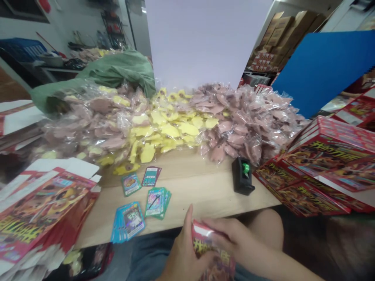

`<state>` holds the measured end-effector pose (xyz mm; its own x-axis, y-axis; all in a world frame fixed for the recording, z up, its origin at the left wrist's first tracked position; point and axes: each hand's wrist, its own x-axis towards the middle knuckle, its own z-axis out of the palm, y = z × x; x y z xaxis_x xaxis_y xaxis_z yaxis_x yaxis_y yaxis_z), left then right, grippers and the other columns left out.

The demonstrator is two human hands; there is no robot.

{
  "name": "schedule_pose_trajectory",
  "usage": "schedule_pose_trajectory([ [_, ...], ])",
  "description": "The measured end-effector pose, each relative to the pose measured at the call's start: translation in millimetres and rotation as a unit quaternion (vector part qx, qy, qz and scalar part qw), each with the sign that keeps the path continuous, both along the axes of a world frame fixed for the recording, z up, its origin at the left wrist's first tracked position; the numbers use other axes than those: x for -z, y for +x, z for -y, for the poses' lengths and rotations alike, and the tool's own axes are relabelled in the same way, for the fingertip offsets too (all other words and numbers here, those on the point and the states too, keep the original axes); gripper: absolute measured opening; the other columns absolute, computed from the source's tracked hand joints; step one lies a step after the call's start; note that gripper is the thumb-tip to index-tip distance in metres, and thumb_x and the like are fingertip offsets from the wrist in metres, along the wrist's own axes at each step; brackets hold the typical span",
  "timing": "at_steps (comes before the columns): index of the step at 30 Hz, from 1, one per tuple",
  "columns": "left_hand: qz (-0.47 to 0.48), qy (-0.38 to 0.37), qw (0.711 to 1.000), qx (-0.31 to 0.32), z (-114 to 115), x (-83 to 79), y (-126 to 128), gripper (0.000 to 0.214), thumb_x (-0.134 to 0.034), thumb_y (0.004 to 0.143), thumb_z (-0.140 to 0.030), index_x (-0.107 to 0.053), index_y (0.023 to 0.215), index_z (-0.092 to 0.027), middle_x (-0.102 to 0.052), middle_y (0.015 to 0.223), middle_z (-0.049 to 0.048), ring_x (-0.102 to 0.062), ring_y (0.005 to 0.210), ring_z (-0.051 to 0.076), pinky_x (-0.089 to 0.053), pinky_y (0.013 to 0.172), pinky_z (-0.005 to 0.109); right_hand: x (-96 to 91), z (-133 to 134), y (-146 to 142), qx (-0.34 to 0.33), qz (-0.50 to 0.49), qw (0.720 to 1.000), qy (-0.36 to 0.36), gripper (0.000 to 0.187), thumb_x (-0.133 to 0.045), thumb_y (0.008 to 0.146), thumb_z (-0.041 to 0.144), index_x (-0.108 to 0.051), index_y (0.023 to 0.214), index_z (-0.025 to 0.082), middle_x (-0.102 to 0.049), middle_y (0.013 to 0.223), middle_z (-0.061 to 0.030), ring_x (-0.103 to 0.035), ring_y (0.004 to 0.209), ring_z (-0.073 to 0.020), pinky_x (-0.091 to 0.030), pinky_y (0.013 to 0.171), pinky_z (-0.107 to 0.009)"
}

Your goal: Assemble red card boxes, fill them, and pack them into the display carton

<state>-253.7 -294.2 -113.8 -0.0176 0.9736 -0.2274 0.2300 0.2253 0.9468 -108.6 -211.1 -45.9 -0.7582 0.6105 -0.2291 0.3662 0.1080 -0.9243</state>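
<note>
With our left hand [184, 251] and right hand [236, 234] both curled around a red, yellow-lettered cardboard box [202, 246] above our lap [152, 251], beside the pale wooden table [205, 183], we seem to be working its upper end, which calls for steady support.

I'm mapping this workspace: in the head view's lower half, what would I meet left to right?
White-flapped red cartons, fanned blue cards, fanned green cards, held red box, black tape dispenser, stacked red boxes.
</note>
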Motion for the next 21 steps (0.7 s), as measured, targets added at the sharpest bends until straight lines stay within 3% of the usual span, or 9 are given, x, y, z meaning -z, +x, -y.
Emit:
schedule_pose_trajectory([
  [5, -0.005, 0.012, 1.000, -0.003, 5, -5.6, -3, 0.103, -0.067, 0.061, -0.026, -0.002, 0.139, -0.010, -0.054, 0.117, 0.0144, -0.054, 0.100, 0.026, -0.041, 0.087, 0.036, -9.3, -2, -5, -0.007, -0.031, 0.996, -0.085, 0.031, -0.043, 0.088, 0.032, -0.062, 0.110, 0.024, -0.068, 0.096, -0.0007, -0.060, 0.087, -0.0186, -0.046, 0.079, -0.030],
  [7, 0.001, 0.015, 1.000, 0.001, 8, -2.4, -3, 0.105, -0.068, 0.060, -0.027, -0.002, 0.139, -0.010, -0.054, 0.116, 0.0146, -0.052, 0.102, 0.027, -0.041, 0.088, 0.037, -17.3, -2, -5, -0.038, -0.020, 0.995, -0.087, 0.032, -0.041, 0.088, 0.035, -0.062, 0.109, 0.024, -0.069, 0.090, -0.0003, -0.061, 0.083, -0.0175, -0.047, 0.075, -0.027],
  [10, 0.036, 0.034, 0.998, -0.031, 10, 0.5, -1, 0.105, -0.070, 0.058, -0.023, -0.004, 0.139, -0.013, -0.050, 0.119, 0.0128, -0.050, 0.106, 0.026, -0.038, 0.092, 0.035, -28.4, 1, -3, -0.115, 0.011, 0.993, -0.021, 0.036, -0.039, 0.089, 0.035, -0.054, 0.120, 0.024, -0.066, 0.101, -0.0035, -0.060, 0.091, -0.0186, -0.046, 0.081, -0.029],
  [13, 0.122, 0.026, 0.989, -0.074, 3, -6.5, -6, 0.102, -0.069, 0.056, -0.016, -0.010, 0.139, -0.018, -0.043, 0.127, 0.0116, -0.054, 0.098, 0.021, -0.042, 0.087, 0.030, -24.5, 11, -2, -0.137, 0.050, 0.984, 0.100, 0.054, -0.050, 0.082, 0.041, -0.040, 0.132, 0.020, -0.043, 0.133, -0.0124, -0.042, 0.119, -0.0260, -0.036, 0.098, -0.039],
  [15, 0.176, 0.000, 0.984, -0.014, -5, -18.1, -16, 0.084, -0.066, 0.062, -0.017, -0.026, 0.135, -0.018, -0.048, 0.124, 0.0099, -0.056, 0.092, 0.018, -0.044, 0.080, 0.027, -11.2, 21, -1, -0.057, 0.027, 0.987, 0.146, 0.052, -0.051, 0.082, 0.040, -0.042, 0.129, 0.020, -0.039, 0.135, -0.0139, -0.039, 0.121, -0.0255, -0.036, 0.098, -0.039],
  [18, 0.159, -0.025, 0.974, 0.159, -19, -44.3, -36, 0.040, -0.060, 0.074, -0.028, -0.057, 0.112, -0.016, -0.062, 0.100, 0.0036, -0.057, 0.085, 0.017, -0.044, 0.072, 0.023, 11.5, 36, 3, 0.079, -0.057, 0.981, 0.167, 0.023, -0.045, 0.086, 0.028, -0.056, 0.107, 0.026, -0.054, 0.107, -0.0078, -0.054, 0.099, -0.0171, -0.047, 0.083, -0.030],
  [21, 0.079, -0.037, 0.954, 0.288, -38, -74.4, -48, 0.023, -0.057, 0.078, -0.034, -0.065, 0.088, -0.015, -0.065, 0.079, -0.0009, -0.056, 0.070, 0.014, -0.042, 0.060, 0.020, 22.7, 35, 19, 0.103, -0.099, 0.969, 0.203, 0.019, -0.045, 0.086, 0.021, -0.059, 0.096, 0.027, -0.056, 0.089, -0.0039, -0.057, 0.086, -0.0147, -0.048, 0.075, -0.027],
])
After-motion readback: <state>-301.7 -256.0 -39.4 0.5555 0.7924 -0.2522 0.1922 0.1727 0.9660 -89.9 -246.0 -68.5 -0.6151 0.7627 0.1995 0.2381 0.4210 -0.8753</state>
